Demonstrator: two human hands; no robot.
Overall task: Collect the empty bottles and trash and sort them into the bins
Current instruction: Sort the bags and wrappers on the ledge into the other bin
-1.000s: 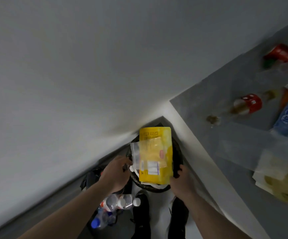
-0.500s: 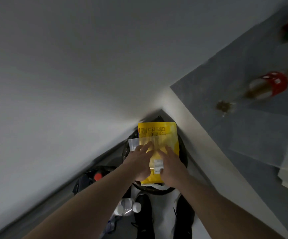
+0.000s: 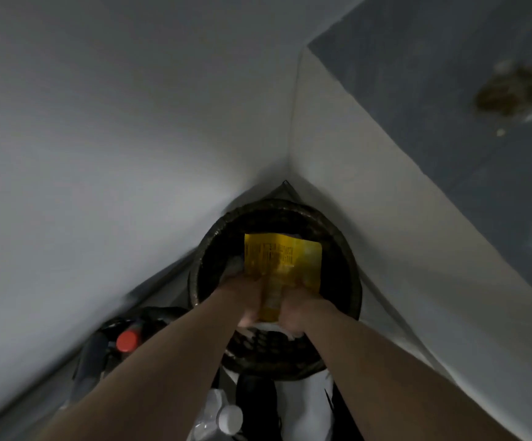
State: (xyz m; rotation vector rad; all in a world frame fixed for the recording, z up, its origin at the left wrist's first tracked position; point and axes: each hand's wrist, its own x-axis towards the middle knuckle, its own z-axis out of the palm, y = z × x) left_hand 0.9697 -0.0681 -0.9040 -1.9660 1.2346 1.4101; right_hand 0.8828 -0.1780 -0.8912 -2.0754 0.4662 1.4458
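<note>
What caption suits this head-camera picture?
Both hands, left hand and right hand, press a yellow packet into a round black bin.

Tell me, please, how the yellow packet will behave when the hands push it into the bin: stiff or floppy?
Probably floppy: the yellow packet looks flat and thin, creased where both hands press it. Likely light, being flat. It may spring up inside the round bin once released.

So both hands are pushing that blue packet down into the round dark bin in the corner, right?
Not quite: the packet is yellow, not blue, as the head view shows. The rest holds: the left hand and right hand both press it down into the round dark bin in the corner.
</note>
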